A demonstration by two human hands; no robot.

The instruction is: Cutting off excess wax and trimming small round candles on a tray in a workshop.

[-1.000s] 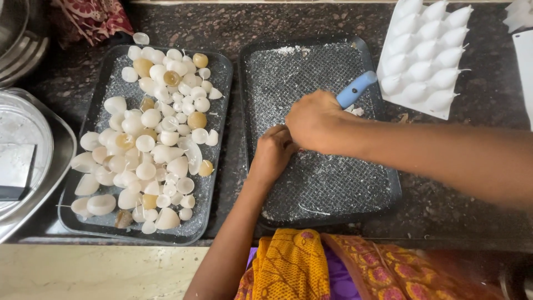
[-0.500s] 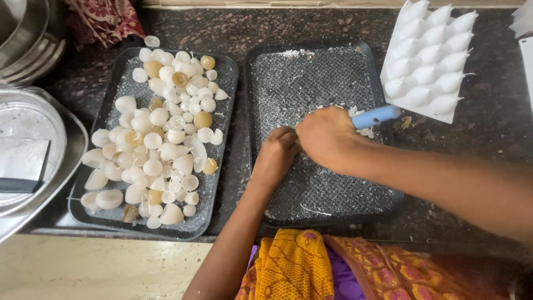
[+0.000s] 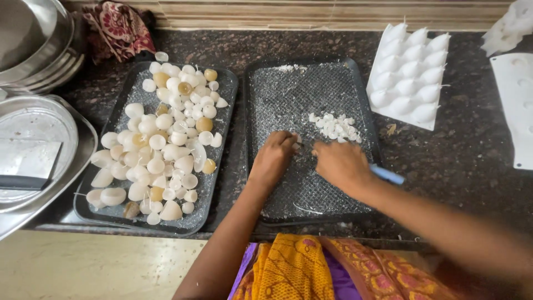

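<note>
My right hand (image 3: 340, 164) grips a tool with a light blue handle (image 3: 387, 175) and rests on the right dark tray (image 3: 277, 89). The tool's working end is hidden under the hand. My left hand (image 3: 273, 156) lies fingers-down on the same tray, just left of the right hand, holding nothing I can see. A small pile of white wax scrapings (image 3: 335, 125) sits on the tray just beyond my hands. The left dark tray (image 3: 229, 97) is heaped with white and yellowish wax shells (image 3: 161, 139).
A white mould (image 3: 411, 75) with pointed cups lies right of the trays, and another flat white mould (image 3: 513, 105) is at the far right. Steel plates (image 3: 33, 144) and bowls (image 3: 30, 41) stand at the left. A patterned cloth (image 3: 116, 30) lies at the back.
My right hand has moved down and toward me on the right tray, dragging the blue-handled tool. A pile of white scrapings now shows where the hand was. The left hand stayed in place.
</note>
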